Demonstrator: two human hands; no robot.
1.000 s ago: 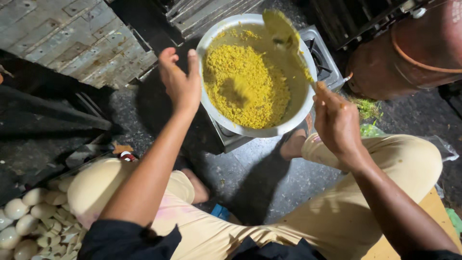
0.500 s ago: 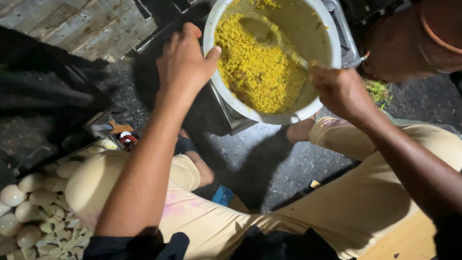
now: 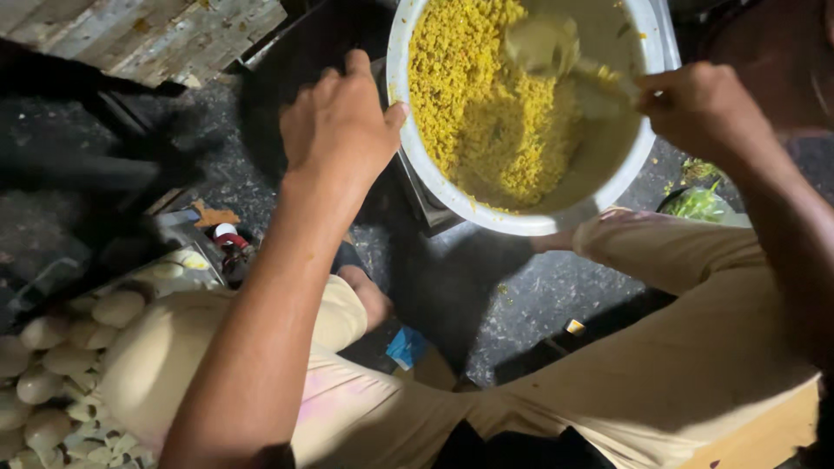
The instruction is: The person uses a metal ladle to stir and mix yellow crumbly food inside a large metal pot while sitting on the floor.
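Observation:
A large white bowl (image 3: 521,219) of yellow crumbly food (image 3: 486,104) rests on a metal stand in front of me. My left hand (image 3: 340,122) grips the bowl's left rim, thumb against the edge. My right hand (image 3: 699,108) is closed around the handle of a spoon (image 3: 556,52), whose scoop lies in the food near the bowl's far side. The right part of the bowl's inside is scraped and smeared. My knees in beige trousers frame the bowl from below.
A heap of pale round dough-like balls (image 3: 52,347) lies at the lower left. Green leaves (image 3: 699,204) sit at the right of the bowl. Weathered wooden planks (image 3: 139,35) fill the upper left. Dark ground with small scraps and a blue wrapper (image 3: 404,346) lies between my legs.
My left hand went from hovering open by the bowl to gripping its rim. My right hand took the spoon into the food and pushed the food toward the left side.

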